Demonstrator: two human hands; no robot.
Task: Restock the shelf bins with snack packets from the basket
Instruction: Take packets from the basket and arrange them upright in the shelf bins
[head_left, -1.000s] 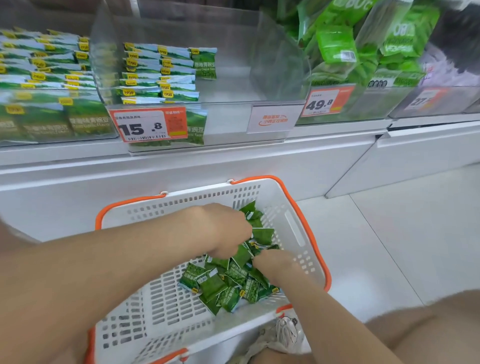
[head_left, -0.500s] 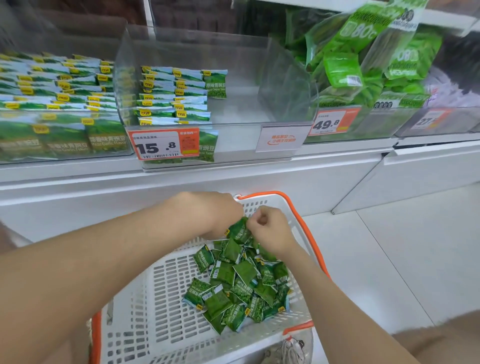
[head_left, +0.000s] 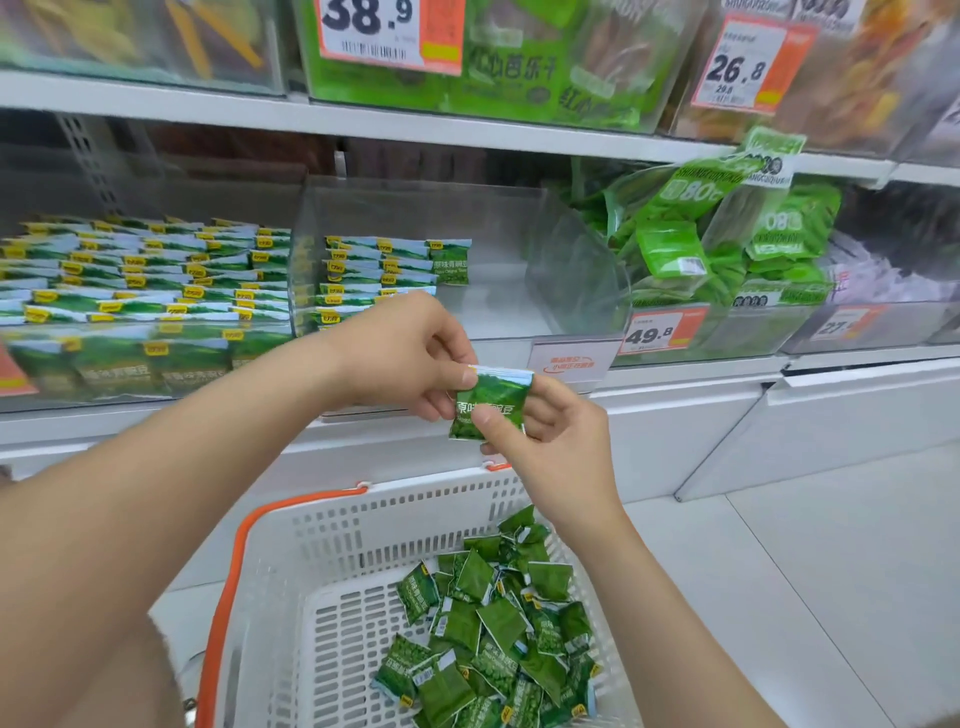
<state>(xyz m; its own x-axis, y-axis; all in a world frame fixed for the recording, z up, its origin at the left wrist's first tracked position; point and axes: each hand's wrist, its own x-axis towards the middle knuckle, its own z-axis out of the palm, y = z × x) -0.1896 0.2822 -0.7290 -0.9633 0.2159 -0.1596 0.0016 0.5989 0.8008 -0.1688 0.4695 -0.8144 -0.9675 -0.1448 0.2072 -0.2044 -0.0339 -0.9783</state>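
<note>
Between the left hand (head_left: 400, 358) and right hand (head_left: 550, 441), the green packet (head_left: 491, 402) is glossy, crinkled foil-like film. Below them, the basket (head_left: 332, 613) is matt white perforated plastic with a smooth orange rim. Beyond the hands, the bin (head_left: 519, 312) is clear, shiny plastic.

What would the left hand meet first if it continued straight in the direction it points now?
The left hand points right, toward the green packet it already pinches. Just beyond are the fingers of the right hand, holding the same packet. Depth is hard to judge.
</note>
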